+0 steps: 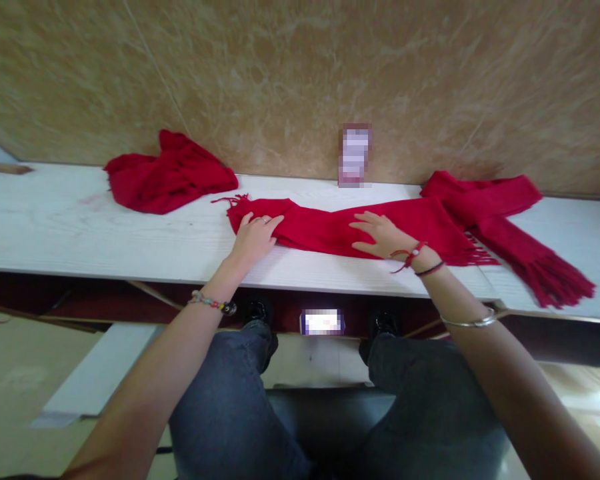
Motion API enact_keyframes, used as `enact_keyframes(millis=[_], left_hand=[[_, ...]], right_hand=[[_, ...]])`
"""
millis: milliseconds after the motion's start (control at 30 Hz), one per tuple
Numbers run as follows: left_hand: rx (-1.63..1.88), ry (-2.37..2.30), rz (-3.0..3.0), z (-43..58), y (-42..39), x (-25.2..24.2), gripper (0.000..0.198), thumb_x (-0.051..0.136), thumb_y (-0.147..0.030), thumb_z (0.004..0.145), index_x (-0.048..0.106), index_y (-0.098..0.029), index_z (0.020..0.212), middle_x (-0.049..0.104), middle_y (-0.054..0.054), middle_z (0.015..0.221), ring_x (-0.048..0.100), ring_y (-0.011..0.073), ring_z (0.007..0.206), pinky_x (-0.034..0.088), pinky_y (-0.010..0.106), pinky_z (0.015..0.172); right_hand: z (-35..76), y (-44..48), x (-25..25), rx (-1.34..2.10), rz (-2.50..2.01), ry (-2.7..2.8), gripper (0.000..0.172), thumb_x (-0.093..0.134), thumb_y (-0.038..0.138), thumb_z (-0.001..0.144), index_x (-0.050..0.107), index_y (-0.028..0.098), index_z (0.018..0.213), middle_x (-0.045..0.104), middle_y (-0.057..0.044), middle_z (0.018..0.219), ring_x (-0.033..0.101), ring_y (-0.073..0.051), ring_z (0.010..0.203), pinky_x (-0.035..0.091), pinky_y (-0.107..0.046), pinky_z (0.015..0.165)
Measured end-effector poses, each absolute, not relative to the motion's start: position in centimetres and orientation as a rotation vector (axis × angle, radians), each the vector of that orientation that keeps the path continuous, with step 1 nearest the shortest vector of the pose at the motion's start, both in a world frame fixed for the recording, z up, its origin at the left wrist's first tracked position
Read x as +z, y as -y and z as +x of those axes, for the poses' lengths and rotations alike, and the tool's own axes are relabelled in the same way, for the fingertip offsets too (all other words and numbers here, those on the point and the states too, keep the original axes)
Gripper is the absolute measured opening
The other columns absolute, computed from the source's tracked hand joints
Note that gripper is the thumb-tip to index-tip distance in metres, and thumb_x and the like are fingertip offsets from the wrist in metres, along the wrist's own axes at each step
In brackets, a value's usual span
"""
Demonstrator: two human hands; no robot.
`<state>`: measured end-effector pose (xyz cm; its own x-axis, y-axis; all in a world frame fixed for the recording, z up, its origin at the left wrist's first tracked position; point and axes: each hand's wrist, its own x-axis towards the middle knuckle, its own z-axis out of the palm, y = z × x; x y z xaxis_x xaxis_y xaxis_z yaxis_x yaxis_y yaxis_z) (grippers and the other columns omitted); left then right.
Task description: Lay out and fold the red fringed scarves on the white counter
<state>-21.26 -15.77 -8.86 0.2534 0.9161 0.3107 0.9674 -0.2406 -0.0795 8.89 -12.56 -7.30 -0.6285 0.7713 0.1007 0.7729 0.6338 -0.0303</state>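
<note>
A long red scarf (330, 227) with fringed ends lies stretched across the white table (80, 227). My left hand (255, 237) rests on its left end, fingers curled over the folded edge near the fringe. My right hand (380, 235) lies flat on the middle of the scarf with the fingers spread. The scarf's right part (505, 213) is doubled over, and one fringed end (560, 280) reaches the table's front edge.
A second red scarf (170, 175) lies bunched at the back left of the table. A small blurred card (355, 155) stands against the brown marbled wall. My knees in jeans are under the table's front edge.
</note>
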Motion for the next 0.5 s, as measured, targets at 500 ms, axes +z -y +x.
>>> enact_keyframes(millis=[500], left_hand=[[-0.378,1.838,-2.307,-22.1,16.6,-9.9,0.065,0.056,-0.026,0.083,0.032,-0.018,0.142,0.033,0.015,0.146,0.027,0.0325,0.136,0.016,0.06,0.109]], right_hand=[[8.0,12.7,-10.8,0.141,-0.661,2.706,0.051,0.047,0.021,0.083,0.046,0.012,0.133,0.051,-0.016,0.134,0.046,-0.024,0.125,0.041,-0.046,0.103]])
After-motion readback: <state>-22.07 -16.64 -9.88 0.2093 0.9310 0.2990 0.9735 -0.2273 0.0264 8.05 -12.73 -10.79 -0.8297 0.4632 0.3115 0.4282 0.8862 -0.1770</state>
